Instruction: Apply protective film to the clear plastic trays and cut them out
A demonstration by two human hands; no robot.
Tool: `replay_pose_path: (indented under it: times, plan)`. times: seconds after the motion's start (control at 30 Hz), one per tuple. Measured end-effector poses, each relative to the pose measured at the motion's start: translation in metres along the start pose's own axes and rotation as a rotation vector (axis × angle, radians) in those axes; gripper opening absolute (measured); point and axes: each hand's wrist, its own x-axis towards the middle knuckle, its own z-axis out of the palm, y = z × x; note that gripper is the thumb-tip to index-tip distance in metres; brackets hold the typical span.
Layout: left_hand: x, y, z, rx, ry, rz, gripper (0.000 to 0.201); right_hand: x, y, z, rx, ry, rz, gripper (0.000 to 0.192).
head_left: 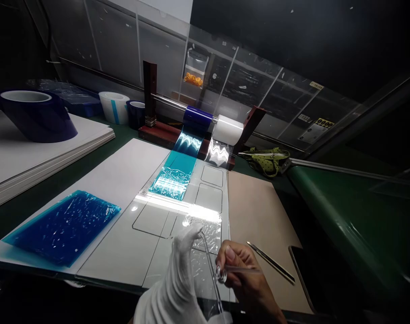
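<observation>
My left hand (178, 274), in a white glove, is closed at the bottom middle on a thin clear plastic piece (210, 256), whose long edge runs down toward me. Close on its right, my bare right hand (240, 263) pinches a narrow clear strip (243, 270) that points right. A small clear curled bit shows at the fingertips; whether it belongs to the strip I cannot tell. Beneath both hands lies a white board (120, 252) with dark outlined rectangles. Clear film (210, 222) and a blue film end (173, 180) rest on it.
A blue film roll (197, 115) and a clear film roll (228, 129) hang on a rod behind. Blue film sheets (66, 229) lie left, below a big tape roll (39, 117) on stacked white sheets. Tweezers (270, 262) and a phone (302, 279) lie right, by brown cardboard (259, 202).
</observation>
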Motion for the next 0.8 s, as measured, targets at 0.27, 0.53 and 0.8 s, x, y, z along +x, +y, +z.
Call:
replay_pose_path:
  times: [0.27,0.53,0.8]
  plan:
    - [0.036,0.022,-0.047,0.624,-0.609,0.090,0.105,-0.003,-0.018,-0.005,-1.128,0.300,-0.309,0.037]
    - [0.040,0.022,-0.045,0.820,-0.702,0.166,0.103,0.000,0.001,0.009,-1.261,0.470,-0.428,0.037]
    - [0.001,-0.006,-0.036,0.129,-0.475,0.148,0.125,-0.002,0.003,-0.006,-0.378,0.228,-0.047,0.043]
